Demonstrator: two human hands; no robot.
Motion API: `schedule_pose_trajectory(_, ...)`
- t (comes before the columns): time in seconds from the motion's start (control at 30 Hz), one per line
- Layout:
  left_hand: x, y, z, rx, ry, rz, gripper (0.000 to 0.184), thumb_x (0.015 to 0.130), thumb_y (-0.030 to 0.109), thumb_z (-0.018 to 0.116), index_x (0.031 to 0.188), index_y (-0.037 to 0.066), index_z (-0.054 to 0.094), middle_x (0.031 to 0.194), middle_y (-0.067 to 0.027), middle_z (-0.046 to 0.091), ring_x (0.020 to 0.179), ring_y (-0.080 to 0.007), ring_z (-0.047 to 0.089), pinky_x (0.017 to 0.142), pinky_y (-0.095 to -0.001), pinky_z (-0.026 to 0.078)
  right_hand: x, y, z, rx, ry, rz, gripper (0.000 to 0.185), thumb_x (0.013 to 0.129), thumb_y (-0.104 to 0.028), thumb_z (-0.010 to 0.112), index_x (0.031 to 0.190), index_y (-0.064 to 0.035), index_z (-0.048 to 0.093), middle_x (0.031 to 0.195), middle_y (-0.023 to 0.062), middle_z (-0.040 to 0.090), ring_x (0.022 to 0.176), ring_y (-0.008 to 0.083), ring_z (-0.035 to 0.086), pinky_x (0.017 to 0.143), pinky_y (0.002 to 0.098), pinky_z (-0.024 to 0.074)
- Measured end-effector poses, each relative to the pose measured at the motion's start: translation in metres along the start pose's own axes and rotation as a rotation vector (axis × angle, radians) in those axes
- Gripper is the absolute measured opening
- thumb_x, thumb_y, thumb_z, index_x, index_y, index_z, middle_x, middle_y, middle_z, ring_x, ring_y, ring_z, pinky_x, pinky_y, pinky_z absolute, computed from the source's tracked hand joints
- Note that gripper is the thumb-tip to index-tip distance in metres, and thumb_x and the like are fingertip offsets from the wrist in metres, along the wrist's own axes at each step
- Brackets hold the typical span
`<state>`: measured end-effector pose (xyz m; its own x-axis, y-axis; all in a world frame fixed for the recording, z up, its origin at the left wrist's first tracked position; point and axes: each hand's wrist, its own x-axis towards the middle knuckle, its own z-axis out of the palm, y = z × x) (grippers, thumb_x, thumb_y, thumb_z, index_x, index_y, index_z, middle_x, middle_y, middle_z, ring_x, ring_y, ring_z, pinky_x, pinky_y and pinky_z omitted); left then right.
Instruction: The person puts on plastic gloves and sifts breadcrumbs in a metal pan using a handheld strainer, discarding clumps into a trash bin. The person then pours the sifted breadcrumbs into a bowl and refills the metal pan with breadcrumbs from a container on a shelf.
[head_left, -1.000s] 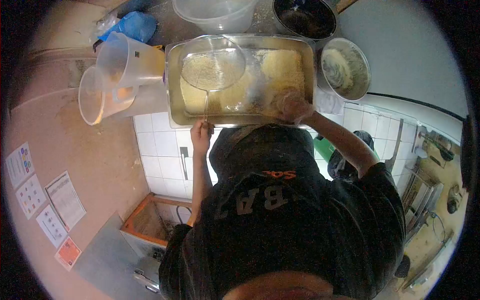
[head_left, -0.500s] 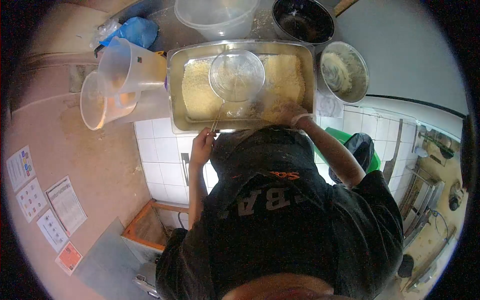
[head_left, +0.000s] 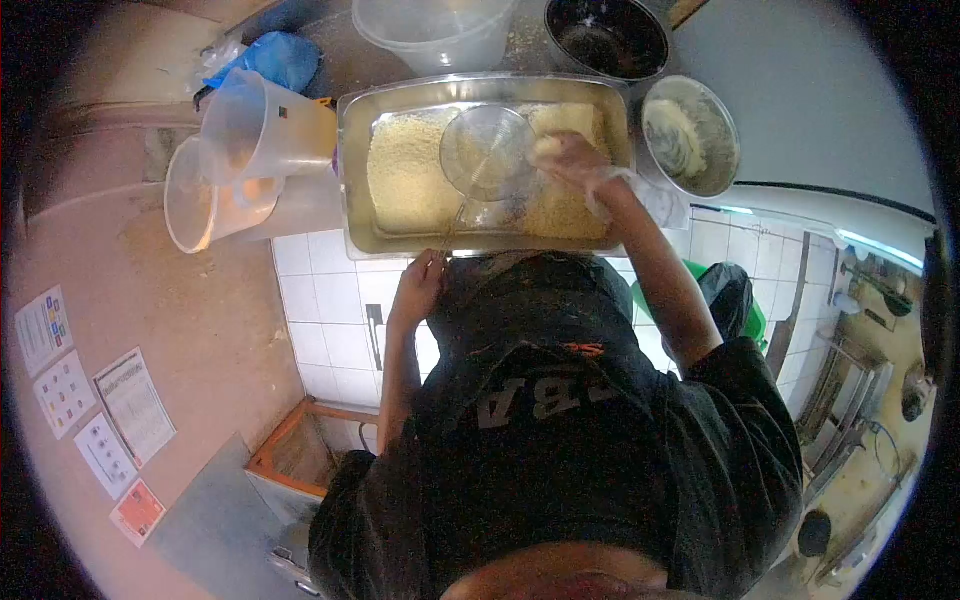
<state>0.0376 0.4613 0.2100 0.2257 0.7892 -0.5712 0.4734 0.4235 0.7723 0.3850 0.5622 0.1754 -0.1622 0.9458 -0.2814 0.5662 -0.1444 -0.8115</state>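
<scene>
My left hand (head_left: 425, 280) is closed round the handle of a round wire sieve (head_left: 489, 153), at the near edge of a metal tray (head_left: 390, 243). The sieve is over the tray's middle, between pale yellow crumbs (head_left: 408, 175) on the left and more crumbs (head_left: 565, 215) on the right. Just right of the sieve, my right hand (head_left: 572, 160) has its fingers curled round a pale, crumb-coloured lump (head_left: 547, 148). A clear plastic glove cuff (head_left: 607, 186) shows at its wrist.
Two clear plastic jugs (head_left: 235, 125) stand left of the tray. A clear tub (head_left: 437, 35) and a black bowl (head_left: 607, 38) are behind it. To the right is a metal bowl (head_left: 690, 135) with pale residue. A blue bag (head_left: 280, 62) lies back left.
My right hand has risen from the tray's near right corner towards the sieve, and a pale lump now shows in its fingers. The sieve has shifted from left to the middle.
</scene>
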Motion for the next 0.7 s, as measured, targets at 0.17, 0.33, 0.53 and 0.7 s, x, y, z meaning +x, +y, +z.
schedule_pose_trajectory(0.17, 0.008, -0.012, 0.006, 0.12, -0.005, 0.135, 0.027, 0.1, 0.025, 0.046, 0.093, 0.001, 0.057, 0.069, -0.0046, 0.053, 0.063, -0.0139, 0.049, 0.059, -0.0306, 0.041, 0.026, -0.044, 0.018, -0.026, 0.077, -0.37, 0.04, 0.084, -0.03, 0.069, 0.116, -0.0088, 0.059, 0.11, 0.0121, 0.065, 0.103, 0.0267, 0.061, 0.087, 0.038, 0.0508)
schedule_pose_trajectory(0.33, 0.006, -0.01, 0.007, 0.021, 0.005, 0.011, 0.028, 0.1, 0.025, 0.045, 0.092, 0.001, 0.057, 0.069, -0.0053, 0.054, 0.064, -0.0145, 0.05, 0.061, -0.031, 0.041, 0.014, -0.008, -0.014, -0.516, 0.423, -0.377, 0.027, 0.087, -0.028, 0.06, 0.107, -0.0103, 0.062, 0.106, 0.0135, 0.065, 0.103, 0.0306, 0.061, 0.084, 0.0413, 0.0514)
schedule_pose_trajectory(0.53, 0.01, -0.024, 0.005, 0.039, -0.016, 0.021, 0.025, 0.099, 0.026, 0.05, 0.095, 0.003, 0.059, 0.076, -0.0019, 0.057, 0.066, -0.0101, 0.053, 0.06, -0.0262, 0.042, -0.056, 0.099, 0.049, -1.011, 0.14, -0.047, 0.045, 0.088, -0.044, 0.053, 0.106, -0.0028, 0.062, 0.095, 0.019, 0.065, 0.093, 0.0348, 0.064, 0.081, 0.0441, 0.0513)
schedule_pose_trajectory(0.7, 0.004, -0.02, 0.007, -0.006, 0.047, 0.035, 0.029, 0.099, 0.024, 0.047, 0.087, 0.001, 0.058, 0.067, -0.0039, 0.054, 0.066, -0.0137, 0.051, 0.063, -0.0294, 0.041, -0.082, 0.088, 0.067, -0.941, -0.312, 0.058, 0.054, 0.087, -0.053, 0.053, 0.107, -0.003, 0.062, 0.093, 0.0205, 0.065, 0.089, 0.0346, 0.065, 0.082, 0.0438, 0.0505)
